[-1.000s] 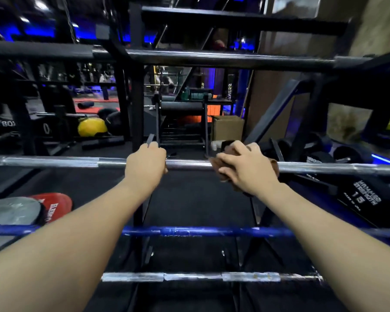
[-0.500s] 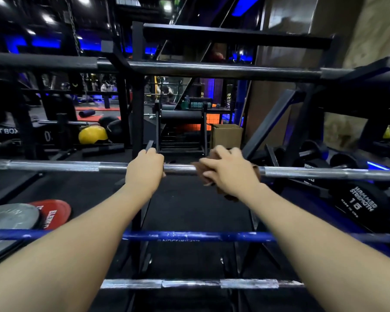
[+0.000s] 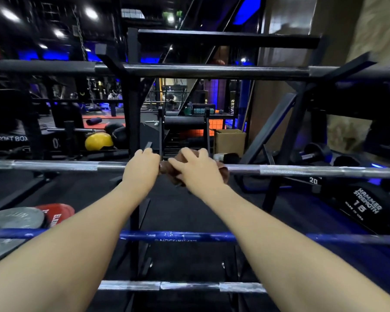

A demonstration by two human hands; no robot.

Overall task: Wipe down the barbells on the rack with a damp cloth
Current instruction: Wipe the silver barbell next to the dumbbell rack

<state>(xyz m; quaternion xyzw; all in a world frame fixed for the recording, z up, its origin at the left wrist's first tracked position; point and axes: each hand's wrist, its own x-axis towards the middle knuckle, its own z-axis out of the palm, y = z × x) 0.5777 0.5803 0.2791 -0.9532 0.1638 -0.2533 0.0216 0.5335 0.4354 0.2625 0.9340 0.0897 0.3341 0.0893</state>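
Note:
A silver barbell (image 3: pixel 61 165) lies across the black rack (image 3: pixel 131 113) at mid height. My left hand (image 3: pixel 141 170) grips its shaft near the middle. Right beside it, my right hand (image 3: pixel 197 171) holds a brown cloth (image 3: pixel 225 173) wrapped around the same bar. A dark barbell (image 3: pixel 212 70) rests on the level above. Below lie a blue barbell (image 3: pixel 178 236) and, lowest, another silver barbell (image 3: pixel 180 286).
Weight plates, one grey (image 3: pixel 11 221) and one red (image 3: pixel 59 213), sit at the lower left. Black dumbbells (image 3: pixel 365 206) fill the right side. A yellow ball (image 3: pixel 98 141) and a cardboard box (image 3: pixel 230 141) stand on the floor behind the rack.
My right hand has slid the cloth leftward along the silver bar until it nearly meets my left hand. The left hand kept its grip. The camera tilted up slightly.

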